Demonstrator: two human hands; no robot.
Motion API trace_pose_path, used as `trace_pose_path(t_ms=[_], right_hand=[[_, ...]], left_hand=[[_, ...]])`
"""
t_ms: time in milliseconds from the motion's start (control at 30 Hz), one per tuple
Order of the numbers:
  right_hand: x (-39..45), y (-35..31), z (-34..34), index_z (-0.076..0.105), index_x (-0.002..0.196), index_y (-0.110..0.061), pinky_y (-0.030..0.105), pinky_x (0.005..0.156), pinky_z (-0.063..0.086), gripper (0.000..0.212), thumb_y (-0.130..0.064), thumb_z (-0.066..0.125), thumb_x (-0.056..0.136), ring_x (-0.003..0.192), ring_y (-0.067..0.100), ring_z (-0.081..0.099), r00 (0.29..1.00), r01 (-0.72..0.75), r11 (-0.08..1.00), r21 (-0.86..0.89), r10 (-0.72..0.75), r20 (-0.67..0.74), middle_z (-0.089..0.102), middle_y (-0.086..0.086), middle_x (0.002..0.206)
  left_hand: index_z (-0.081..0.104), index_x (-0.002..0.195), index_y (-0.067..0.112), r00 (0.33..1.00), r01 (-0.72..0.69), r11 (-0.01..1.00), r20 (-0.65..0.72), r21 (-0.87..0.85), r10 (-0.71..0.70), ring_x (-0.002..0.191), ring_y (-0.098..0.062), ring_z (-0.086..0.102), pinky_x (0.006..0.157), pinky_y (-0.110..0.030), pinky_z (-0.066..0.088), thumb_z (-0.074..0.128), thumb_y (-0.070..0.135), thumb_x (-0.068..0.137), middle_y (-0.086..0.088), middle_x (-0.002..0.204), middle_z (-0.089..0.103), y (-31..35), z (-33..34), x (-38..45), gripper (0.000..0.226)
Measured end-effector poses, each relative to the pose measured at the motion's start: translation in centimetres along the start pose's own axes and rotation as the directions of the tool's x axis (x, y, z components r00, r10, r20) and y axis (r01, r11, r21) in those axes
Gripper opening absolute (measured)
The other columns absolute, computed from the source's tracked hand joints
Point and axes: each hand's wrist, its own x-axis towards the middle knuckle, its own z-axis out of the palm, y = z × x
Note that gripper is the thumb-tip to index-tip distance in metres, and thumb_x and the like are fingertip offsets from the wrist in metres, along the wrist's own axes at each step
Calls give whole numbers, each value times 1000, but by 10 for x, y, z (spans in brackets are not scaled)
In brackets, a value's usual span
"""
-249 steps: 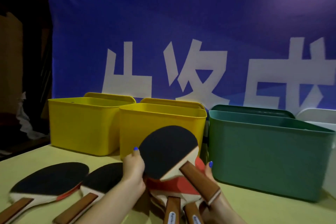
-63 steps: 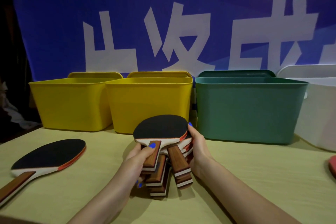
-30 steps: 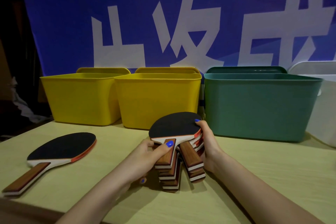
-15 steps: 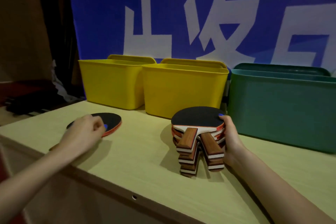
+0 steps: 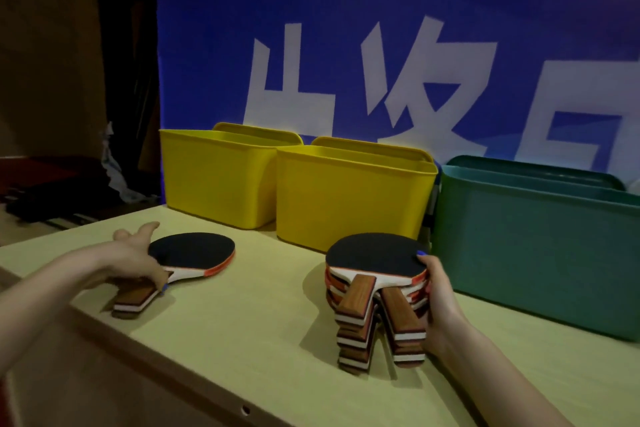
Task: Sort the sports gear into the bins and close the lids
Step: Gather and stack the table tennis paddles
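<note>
On a pale table (image 5: 242,340), open bins (image 5: 346,201) line the far edge. The right hand (image 5: 438,295) cups a stack of paddles (image 5: 374,284) near centre; the left hand (image 5: 138,258) pinches the neck of a lone paddle (image 5: 194,251) at left. Light, stiff and flat, it likely lifts best by the handle.

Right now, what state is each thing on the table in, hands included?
Left hand: grips the handle of the lone black-faced wooden paddle, which lies on the table.
Right hand: holds the side of the stacked paddles.
Left yellow plastic bin: open.
Right yellow plastic bin: open.
Green plastic bin: open.
</note>
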Motion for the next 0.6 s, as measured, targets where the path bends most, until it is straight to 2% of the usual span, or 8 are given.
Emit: trace_pose_path(t_ms=[33,100,167,233,300,367,433,600], right_hand=[[-2,0,1,63,100,-7,27,49,49,49,-51,52,85,51,24,64,1000,-2,1000,4,2,-4,67,14,63],[-3,-1,2,63,103,-5,27,50,49,50,-50,52,85,54,25,65,1000,8,1000,15,-8,-12,69,15,66],[-3,-2,2,64,103,-4,28,50,50,49,-49,53,85,55,26,65,1000,3,1000,17,-3,-20,69,16,69],[-3,-2,1,64,103,-4,27,48,50,50,-49,53,85,54,26,65,1000,5,1000,16,-5,-14,69,17,69],[-2,-3,0,64,99,-3,26,46,50,49,-49,52,86,50,26,65,1000,8,1000,15,-8,-17,68,16,65],[-2,-4,-1,63,96,-3,26,44,49,48,-49,51,86,48,26,64,1000,10,1000,8,-10,-20,68,16,62],[-3,-5,0,63,96,-2,26,45,49,50,-50,50,86,49,26,65,1000,5,1000,-10,-5,-22,68,17,63],[-5,-6,1,64,97,-2,28,50,50,53,-51,51,86,53,27,66,999,-9,1000,-30,7,-49,69,18,67]], left_hand=[[15,149,24,1000,-14,975,24,-224,20,97,-31,55,76,-39,53,78,10,70,-21,126,43,4,3,0,102],[33,142,7,994,97,714,98,-693,-39,72,-31,65,58,-37,57,65,-1,79,-25,106,57,12,13,-1,72],[47,129,-4,984,178,452,169,-874,-60,55,-28,67,47,-33,57,55,-7,79,-29,104,60,15,25,0,51],[44,132,6,987,149,271,129,-951,-92,70,-30,68,49,-34,58,56,-11,77,-30,112,57,20,34,0,58],[31,143,23,985,19,327,-39,-945,-170,96,-37,63,73,-44,58,61,-15,72,-27,124,51,34,47,-10,87],[30,145,27,978,-99,421,-167,-902,-128,111,-37,56,92,-51,50,60,-19,72,-16,139,45,55,62,-34,91],[38,142,21,981,-160,385,-189,-909,-36,111,-36,55,92,-50,50,55,-21,78,-9,141,44,78,77,-60,78],[55,123,17,969,-193,181,-158,-964,190,99,-34,63,77,-42,57,53,-17,83,-4,130,50,131,97,-106,53]])
